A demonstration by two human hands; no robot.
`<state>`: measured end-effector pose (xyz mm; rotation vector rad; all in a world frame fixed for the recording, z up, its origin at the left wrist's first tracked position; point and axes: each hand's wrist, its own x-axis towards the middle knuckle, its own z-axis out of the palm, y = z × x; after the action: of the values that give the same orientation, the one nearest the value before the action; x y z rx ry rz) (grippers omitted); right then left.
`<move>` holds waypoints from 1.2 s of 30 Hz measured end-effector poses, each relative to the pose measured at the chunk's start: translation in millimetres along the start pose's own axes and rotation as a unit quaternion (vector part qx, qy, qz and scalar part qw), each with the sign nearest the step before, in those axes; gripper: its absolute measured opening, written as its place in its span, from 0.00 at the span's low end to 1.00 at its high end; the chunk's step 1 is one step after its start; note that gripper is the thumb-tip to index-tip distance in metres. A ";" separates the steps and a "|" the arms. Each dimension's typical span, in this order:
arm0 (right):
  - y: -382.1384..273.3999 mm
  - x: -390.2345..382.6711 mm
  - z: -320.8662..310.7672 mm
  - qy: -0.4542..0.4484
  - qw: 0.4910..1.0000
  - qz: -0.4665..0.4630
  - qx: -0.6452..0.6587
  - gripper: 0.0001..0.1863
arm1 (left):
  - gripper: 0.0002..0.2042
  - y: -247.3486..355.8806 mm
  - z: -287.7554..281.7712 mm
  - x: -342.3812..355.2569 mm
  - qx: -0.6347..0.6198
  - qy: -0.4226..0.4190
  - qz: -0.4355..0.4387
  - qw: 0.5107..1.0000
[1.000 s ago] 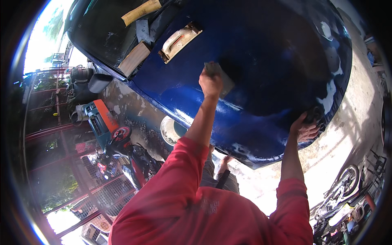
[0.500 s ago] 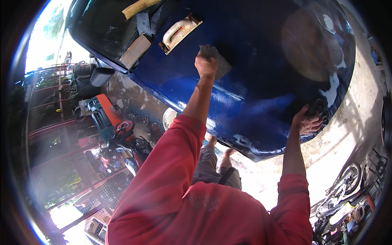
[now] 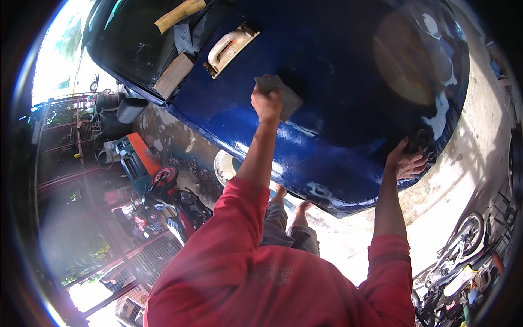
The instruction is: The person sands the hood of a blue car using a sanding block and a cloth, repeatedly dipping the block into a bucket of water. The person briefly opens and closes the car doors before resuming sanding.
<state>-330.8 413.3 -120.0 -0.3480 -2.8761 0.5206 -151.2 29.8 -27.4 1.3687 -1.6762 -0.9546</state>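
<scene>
My left hand (image 3: 267, 102) is closed on a grey sheet of sandpaper (image 3: 290, 102), which lies against the dark blue car hood (image 3: 338, 92). The sheet's free part sticks out to the right of my fingers. At the hood's right near edge, my right hand (image 3: 406, 161) has its fingers curled against a dark, rounded thing (image 3: 419, 140); shadow hides what kind it is. A white-handled sanding block (image 3: 231, 50) rests on the hood, beyond my left hand and to its left.
A wooden block (image 3: 174, 75), a grey strip (image 3: 183, 38) and a yellowish piece (image 3: 180, 14) lie near the windshield. Below left are an orange-and-green machine (image 3: 139, 163) and a motorbike (image 3: 188, 210). Bicycle parts (image 3: 463, 240) crowd the lower right. A pale round basin (image 3: 224, 166) stands beside the car.
My left hand and the sandpaper have slid a little toward me over the hood. My right hand stays at the hood's edge. The whole view has shifted slightly.
</scene>
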 end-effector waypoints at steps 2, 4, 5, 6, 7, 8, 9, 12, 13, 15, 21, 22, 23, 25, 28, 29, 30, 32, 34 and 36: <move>0.6 -0.5 -1.1 0.002 1.000 -0.008 -0.004 0.42 | 0.19 -6.6 -0.2 1.1 0.008 0.004 0.017 1.000; 0.0 0.0 -0.9 0.017 1.000 -0.018 0.007 0.42 | 0.19 -7.6 0.8 2.5 0.041 0.004 -0.010 0.999; -0.2 0.4 -0.9 0.012 1.000 -0.011 -0.002 0.42 | 0.18 -5.4 1.1 3.3 0.037 0.005 0.025 0.999; -0.5 0.1 -1.0 0.012 1.000 -0.005 0.001 0.42 | 0.18 -7.1 0.2 3.3 -0.004 0.010 0.032 0.999; -1.1 0.3 -0.7 0.008 1.000 -0.004 0.005 0.43 | 0.17 -8.4 -1.2 3.2 -0.055 -0.007 -0.024 0.998; -1.2 0.0 -1.0 0.009 1.000 0.002 0.000 0.43 | 0.17 -8.7 -2.7 1.6 -0.065 -0.020 -0.002 0.998; -1.6 -0.3 -1.1 0.010 1.000 0.001 0.000 0.43 | 0.17 -7.6 -3.7 1.9 -0.063 -0.006 -0.021 0.998; -1.5 -0.9 -2.2 0.008 1.000 -0.003 -0.003 0.42 | 0.16 -2.3 -0.5 10.4 0.022 -0.014 0.066 0.998; -2.6 0.0 -2.0 0.007 1.000 0.000 0.002 0.42 | 0.17 -0.8 -0.4 13.6 0.054 -0.024 0.018 0.998; -2.8 0.9 -2.4 0.003 1.000 0.006 -0.004 0.43 | 0.17 3.3 2.2 17.4 0.066 -0.030 0.024 0.997; -4.2 1.2 -2.1 0.017 1.000 0.001 -0.004 0.43 | 0.18 5.9 8.1 15.0 -0.006 -0.048 0.020 0.999; -3.6 0.5 -2.1 0.015 1.000 0.002 -0.006 0.43 | 0.19 8.9 14.7 19.1 0.006 -0.036 -0.021 0.999; -3.0 -0.4 -2.2 0.018 1.000 0.000 -0.002 0.42 | 0.19 14.6 23.3 26.2 0.029 -0.042 -0.006 0.999; -2.3 -1.7 -1.4 0.025 1.000 -0.001 -0.008 0.40 | 0.20 25.7 42.7 42.3 0.080 -0.058 -0.004 0.995; 0.8 -1.8 0.4 0.034 0.999 -0.010 -0.014 0.39 | 0.19 22.1 44.5 51.2 0.072 -0.050 0.065 0.994; 0.7 -0.2 2.5 0.050 0.998 -0.021 -0.011 0.40 | 0.18 21.1 42.0 52.2 0.029 -0.081 0.028 0.996; 1.3 1.1 3.8 0.053 0.998 -0.013 -0.013 0.40 | 0.17 21.8 38.6 51.0 -0.017 -0.101 -0.003 0.995; 2.7 1.0 6.0 0.073 0.997 -0.028 -0.015 0.40 | 0.16 19.0 35.7 57.3 0.002 -0.105 0.002 0.995; 3.8 -0.2 6.2 0.052 0.998 -0.015 -0.023 0.39 | 0.17 28.9 40.9 69.3 0.058 -0.107 0.048 0.991; 3.0 -0.9 6.0 0.056 0.998 -0.008 -0.024 0.39 | 0.17 38.0 46.1 82.6 0.057 -0.141 0.040 0.988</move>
<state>-330.8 413.9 -126.7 -0.3507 -2.7839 0.4169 -220.0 -42.1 -5.4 1.2733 -2.0098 -1.0580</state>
